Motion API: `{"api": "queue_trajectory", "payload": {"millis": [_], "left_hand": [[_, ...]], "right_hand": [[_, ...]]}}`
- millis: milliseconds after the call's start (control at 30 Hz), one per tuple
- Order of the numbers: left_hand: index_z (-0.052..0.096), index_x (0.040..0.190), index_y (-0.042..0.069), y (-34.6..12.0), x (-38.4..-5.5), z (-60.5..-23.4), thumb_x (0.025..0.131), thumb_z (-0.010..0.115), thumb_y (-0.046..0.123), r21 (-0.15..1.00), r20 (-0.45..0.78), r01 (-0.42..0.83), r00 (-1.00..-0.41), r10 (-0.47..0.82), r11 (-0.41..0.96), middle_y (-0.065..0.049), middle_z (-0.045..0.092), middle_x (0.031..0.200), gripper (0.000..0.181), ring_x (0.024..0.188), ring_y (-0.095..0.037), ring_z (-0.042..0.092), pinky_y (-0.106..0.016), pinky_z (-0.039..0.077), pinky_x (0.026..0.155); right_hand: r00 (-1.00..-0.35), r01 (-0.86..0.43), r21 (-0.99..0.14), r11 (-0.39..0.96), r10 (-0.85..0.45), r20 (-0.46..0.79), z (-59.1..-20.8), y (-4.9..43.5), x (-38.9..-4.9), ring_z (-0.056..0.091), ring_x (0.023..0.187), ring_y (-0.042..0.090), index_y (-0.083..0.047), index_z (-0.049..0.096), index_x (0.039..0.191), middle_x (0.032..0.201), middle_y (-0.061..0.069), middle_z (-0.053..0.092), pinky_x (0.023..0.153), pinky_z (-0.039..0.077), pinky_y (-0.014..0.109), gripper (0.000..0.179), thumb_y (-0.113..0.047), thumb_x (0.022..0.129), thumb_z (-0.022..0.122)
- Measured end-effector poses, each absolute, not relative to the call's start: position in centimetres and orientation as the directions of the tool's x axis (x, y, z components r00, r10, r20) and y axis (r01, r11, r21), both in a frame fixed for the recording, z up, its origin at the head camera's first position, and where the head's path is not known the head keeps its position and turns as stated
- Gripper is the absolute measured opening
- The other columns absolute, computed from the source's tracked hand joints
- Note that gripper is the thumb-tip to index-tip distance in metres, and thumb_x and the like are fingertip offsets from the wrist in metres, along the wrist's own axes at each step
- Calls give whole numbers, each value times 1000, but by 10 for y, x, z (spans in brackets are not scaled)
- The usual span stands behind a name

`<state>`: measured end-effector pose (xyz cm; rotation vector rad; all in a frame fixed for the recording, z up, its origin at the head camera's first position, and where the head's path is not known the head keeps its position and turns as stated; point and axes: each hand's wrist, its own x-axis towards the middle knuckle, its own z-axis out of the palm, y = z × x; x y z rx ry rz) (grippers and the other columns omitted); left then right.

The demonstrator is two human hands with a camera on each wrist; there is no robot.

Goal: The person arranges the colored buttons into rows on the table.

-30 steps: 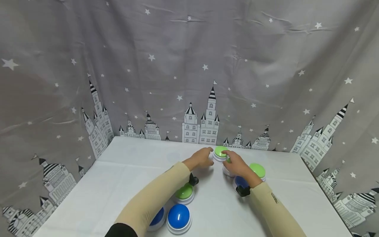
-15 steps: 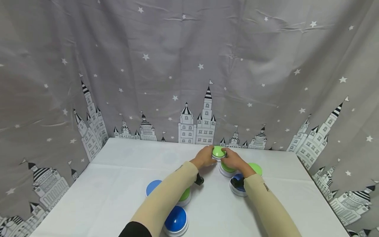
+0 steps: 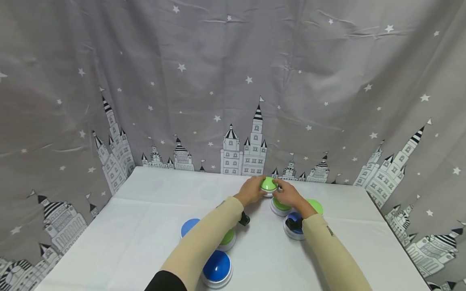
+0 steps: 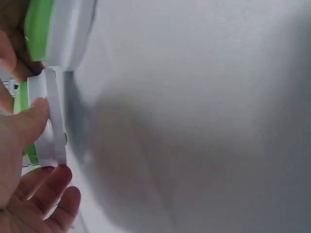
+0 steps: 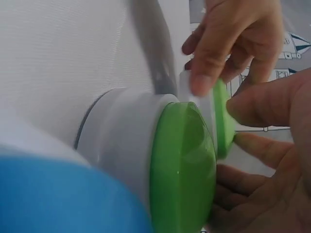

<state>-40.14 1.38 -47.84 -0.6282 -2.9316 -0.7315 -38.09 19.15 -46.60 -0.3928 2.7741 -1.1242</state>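
At the far edge of the white table, a green push button [image 3: 269, 184] with a domed top and round white base sits between my two hands. My left hand [image 3: 252, 190] grips it from the left; in the left wrist view its thumb [image 4: 35, 119] lies along the white base [image 4: 47, 131] and fingertips curl at the lower side. From the right, my right hand [image 3: 291, 196] holds it, thumb [image 5: 252, 107] against the green dome [image 5: 224, 119] in the right wrist view. Just in front stands a second green push button [image 3: 280, 205], partly under the right hand.
Below my right wrist is a blue push button [image 3: 293, 231], with another green one [image 3: 316, 206] behind the forearm. Around my left forearm stand two blue buttons [image 3: 217, 267] and a green one [image 3: 228, 238], partly covered by the sleeve. A grey castle-print curtain [image 3: 182, 93] hangs behind.
My hands have closed in from both sides onto the far green push button, which they now hold. The head view has shifted slightly.
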Motion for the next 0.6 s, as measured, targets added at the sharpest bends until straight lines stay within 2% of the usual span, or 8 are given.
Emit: {"api": "queue_trajectory", "payload": {"millis": [233, 333, 467, 600], "left_hand": [[55, 138, 8, -7, -389, -462, 84, 80, 28, 459, 146, 435, -897, 418, 775, -7, 60, 133, 62, 121, -23, 56, -36, 43, 104], [56, 138, 11, -16, -380, -458, 82, 81, 30, 486, 141, 438, -893, 427, 756, -5, 61, 132, 64, 115, -21, 58, -35, 46, 99], [56, 138, 12, -26, -367, -454, 82, 82, 31, 524, 146, 449, -884, 444, 723, -4, 63, 126, 65, 101, -18, 61, -30, 50, 87], [58, 135, 10, -40, -352, -453, 81, 83, 30, 544, 178, 476, -870, 459, 691, -4, 65, 121, 63, 98, -17, 61, -27, 50, 83]], "right_hand": [[-912, -352, -683, 640, -399, 96, -462, 194, -365, 45, 130, 46, 0, 45, 144, 144, 25, 48, 105, 39, 56, 54, -2, 92, 62], [-876, -418, -679, 604, -465, 126, -459, 196, -353, 46, 130, 43, 3, 45, 144, 145, 24, 47, 107, 39, 54, 55, -1, 92, 63], [-857, -434, -702, 565, -500, 128, -450, 194, -334, 41, 136, 41, 2, 45, 144, 147, 21, 45, 110, 33, 54, 56, -6, 93, 65], [-833, -453, -717, 530, -537, 129, -444, 187, -314, 39, 136, 43, 4, 42, 146, 149, 22, 42, 110, 33, 55, 57, -8, 95, 64]]}}
